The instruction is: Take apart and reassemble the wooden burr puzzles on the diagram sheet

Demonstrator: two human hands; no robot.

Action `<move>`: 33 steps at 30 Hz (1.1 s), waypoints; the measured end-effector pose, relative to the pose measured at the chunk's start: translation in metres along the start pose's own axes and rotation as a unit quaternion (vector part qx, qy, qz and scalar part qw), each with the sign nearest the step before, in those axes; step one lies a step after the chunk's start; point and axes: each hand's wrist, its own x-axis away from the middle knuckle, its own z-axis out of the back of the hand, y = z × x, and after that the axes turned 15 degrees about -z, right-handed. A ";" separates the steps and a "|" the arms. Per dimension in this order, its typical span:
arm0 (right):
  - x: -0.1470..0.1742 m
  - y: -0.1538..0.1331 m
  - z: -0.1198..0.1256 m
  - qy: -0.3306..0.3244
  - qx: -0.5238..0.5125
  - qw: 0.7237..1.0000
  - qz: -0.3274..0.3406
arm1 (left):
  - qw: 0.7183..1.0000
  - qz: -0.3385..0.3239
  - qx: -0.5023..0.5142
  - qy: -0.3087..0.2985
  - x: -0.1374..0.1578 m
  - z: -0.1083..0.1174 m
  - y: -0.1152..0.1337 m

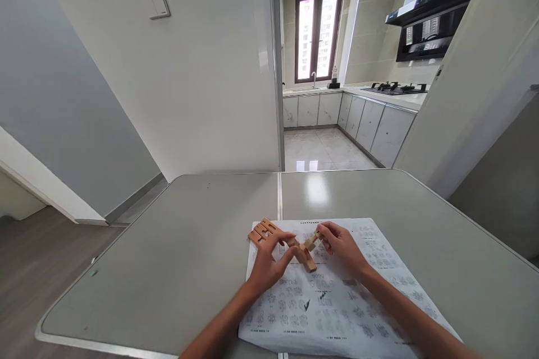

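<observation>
Over a large printed sheet [337, 320], my left hand [269, 265] pinches a light wooden puzzle piece [310, 265] that slants down to the right. In my right hand [339, 244], the fingertips close on another small wooden puzzle piece [310, 244], whose lower end meets the first one. Whether the two are interlocked I cannot tell. Just beyond my left hand, several brown wooden pieces with cut-out slots [263, 230] lie side by side on the sheet's upper left corner. My fingers hide part of both held pieces.
The sheet lies on a grey-green table [160, 269] with a pale edge and a centre seam [279, 196]. A small green bit [93, 272] sits near its left edge. Past the table are a white wall [202, 78] and a kitchen with white cabinets [309, 110].
</observation>
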 end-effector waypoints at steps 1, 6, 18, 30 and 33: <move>-0.002 0.001 0.002 -0.017 0.016 1.000 -0.002 | 1.000 0.013 0.005 0.006 -0.001 0.000 -0.002; -0.009 0.004 0.010 -0.054 0.082 0.995 -0.014 | 0.999 0.038 -0.007 -0.007 -0.002 -0.003 -0.009; -0.005 0.007 0.006 -0.035 0.243 0.967 0.067 | 0.985 0.018 -0.154 -0.080 0.008 -0.011 -0.014; 0.002 0.012 -0.009 -0.044 0.236 0.966 0.098 | 0.963 -0.078 -0.221 -0.135 0.009 -0.007 -0.014; 0.004 0.010 -0.011 -0.080 0.205 0.970 0.099 | 0.958 -0.089 -0.217 -0.164 0.009 -0.007 -0.013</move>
